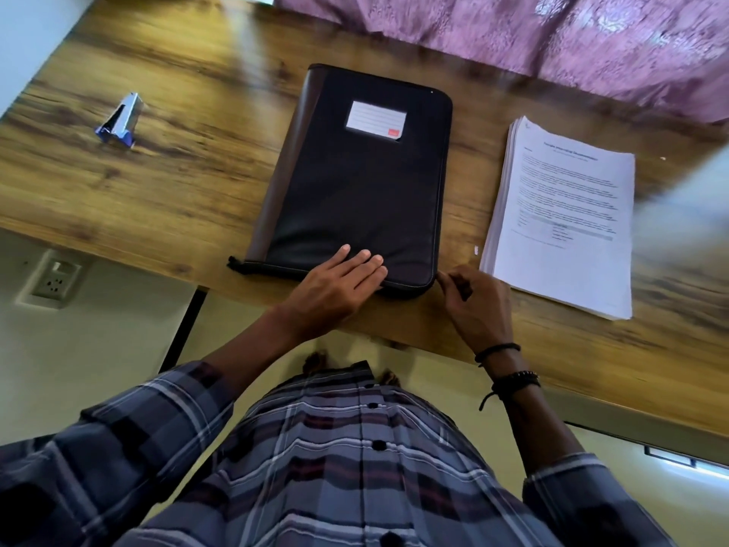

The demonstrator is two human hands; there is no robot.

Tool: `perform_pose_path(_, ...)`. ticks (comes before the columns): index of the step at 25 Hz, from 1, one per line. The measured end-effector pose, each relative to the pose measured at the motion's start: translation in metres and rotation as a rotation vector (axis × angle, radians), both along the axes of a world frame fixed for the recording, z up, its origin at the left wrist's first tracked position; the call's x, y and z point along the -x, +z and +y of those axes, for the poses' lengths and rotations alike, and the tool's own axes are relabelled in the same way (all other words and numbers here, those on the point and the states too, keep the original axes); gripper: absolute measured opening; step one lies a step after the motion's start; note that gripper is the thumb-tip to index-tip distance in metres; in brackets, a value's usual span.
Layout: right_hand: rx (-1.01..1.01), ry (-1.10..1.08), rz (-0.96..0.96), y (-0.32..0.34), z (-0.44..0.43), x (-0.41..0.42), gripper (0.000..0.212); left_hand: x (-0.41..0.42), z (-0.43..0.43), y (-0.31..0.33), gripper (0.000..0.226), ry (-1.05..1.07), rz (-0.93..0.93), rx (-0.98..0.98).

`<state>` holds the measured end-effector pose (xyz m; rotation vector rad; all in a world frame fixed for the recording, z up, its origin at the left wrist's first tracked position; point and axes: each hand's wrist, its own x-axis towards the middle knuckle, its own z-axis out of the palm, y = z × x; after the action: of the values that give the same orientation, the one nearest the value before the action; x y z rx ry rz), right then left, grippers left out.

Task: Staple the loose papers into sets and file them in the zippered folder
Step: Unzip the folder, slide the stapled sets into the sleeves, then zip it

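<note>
A black zippered folder (pixel 359 179) with a white label lies closed in the middle of the wooden desk (pixel 177 183). My left hand (pixel 335 286) presses flat on its near edge, fingers straight. At the folder's near right corner, my right hand (pixel 473 302) pinches what looks like the zipper pull between thumb and fingers. A thick stack of printed papers (pixel 564 215) lies to the right of the folder. A blue and silver stapler (pixel 120 120) sits at the far left of the desk.
A purple patterned cloth (pixel 552 37) lies along the desk's far edge. A wall socket (pixel 53 280) shows below the desk at the left. A blurred pale shape (pixel 686 203) overlaps the right side of the view.
</note>
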<state>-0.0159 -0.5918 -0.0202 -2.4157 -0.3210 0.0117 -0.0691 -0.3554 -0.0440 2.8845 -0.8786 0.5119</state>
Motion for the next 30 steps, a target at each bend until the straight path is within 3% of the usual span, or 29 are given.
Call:
perform_pose_path(10, 0.072, 0.108, 0.002, -0.018, 0.019, -0.075, 0.016, 0.025, 0.019, -0.007, 0.044, -0.069, 0.031, -0.056)
perform_pose_path(22, -0.080, 0.145, 0.014, -0.014, -0.013, 0.017, 0.007, -0.010, -0.012, 0.009, 0.031, -0.015, 0.009, 0.139)
perform_pose_path(30, -0.281, 0.064, -0.045, -0.033, 0.032, 0.040, 0.014, -0.038, -0.030, 0.032, 0.028, 0.008, 0.234, 0.334)
